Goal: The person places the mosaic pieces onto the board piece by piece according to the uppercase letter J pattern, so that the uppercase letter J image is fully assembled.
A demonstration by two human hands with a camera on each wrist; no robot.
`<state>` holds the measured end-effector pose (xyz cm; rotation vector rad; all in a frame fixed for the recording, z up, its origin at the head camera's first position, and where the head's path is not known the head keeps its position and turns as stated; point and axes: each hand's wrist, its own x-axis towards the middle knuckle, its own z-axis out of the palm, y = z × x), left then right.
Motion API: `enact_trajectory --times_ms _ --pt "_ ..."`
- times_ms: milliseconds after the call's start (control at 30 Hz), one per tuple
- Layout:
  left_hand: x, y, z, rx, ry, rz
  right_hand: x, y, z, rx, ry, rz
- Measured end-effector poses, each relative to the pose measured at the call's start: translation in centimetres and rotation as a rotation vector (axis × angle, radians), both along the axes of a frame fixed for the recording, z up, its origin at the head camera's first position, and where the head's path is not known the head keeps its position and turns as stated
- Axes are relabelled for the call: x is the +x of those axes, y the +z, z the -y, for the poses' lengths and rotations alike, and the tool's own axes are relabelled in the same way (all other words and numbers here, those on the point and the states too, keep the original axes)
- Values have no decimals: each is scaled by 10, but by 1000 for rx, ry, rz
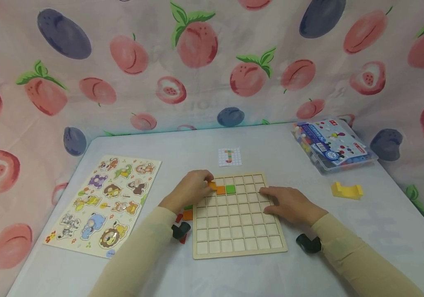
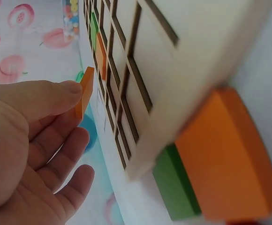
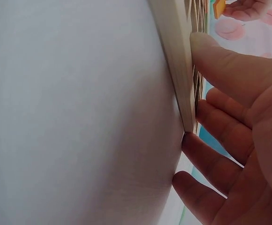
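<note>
My left hand [image 1: 192, 189] pinches an orange square tile [image 2: 85, 93] between thumb and fingers, over the far left corner of a wooden grid board [image 1: 242, 253]. Beside it, another orange tile [image 1: 221, 190] and a green tile [image 1: 230, 189] lie in cells of the far part of the grid. My right hand [image 1: 289, 202] rests at the board's right edge. In the right wrist view its thumb [image 3: 215, 58] touches the board, with the other fingers lightly bent along the edge.
Loose orange [image 1: 187, 215], green and red pieces lie along the board's left edge. A small pattern card [image 1: 235, 161] lies behind it. To the left is an animal puzzle board [image 1: 97, 202]; to the right are a yellow block [image 1: 347, 191] and a plastic box [image 1: 336, 144].
</note>
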<state>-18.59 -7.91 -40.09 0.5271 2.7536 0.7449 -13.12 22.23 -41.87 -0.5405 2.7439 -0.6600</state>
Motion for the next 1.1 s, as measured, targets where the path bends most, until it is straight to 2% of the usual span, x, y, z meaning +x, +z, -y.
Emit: enact_trajectory --times_ms 333,700,1100 --pt "-1 -4 -16 28 -13 30 -1 -1 0 3 14 -7" --pt "-1 -8 -31 54 -136 -34 -1 -1 0 4 15 -12" --pt "1 -8 -43 45 -164 -32 -2 -2 -1 1 15 -15"
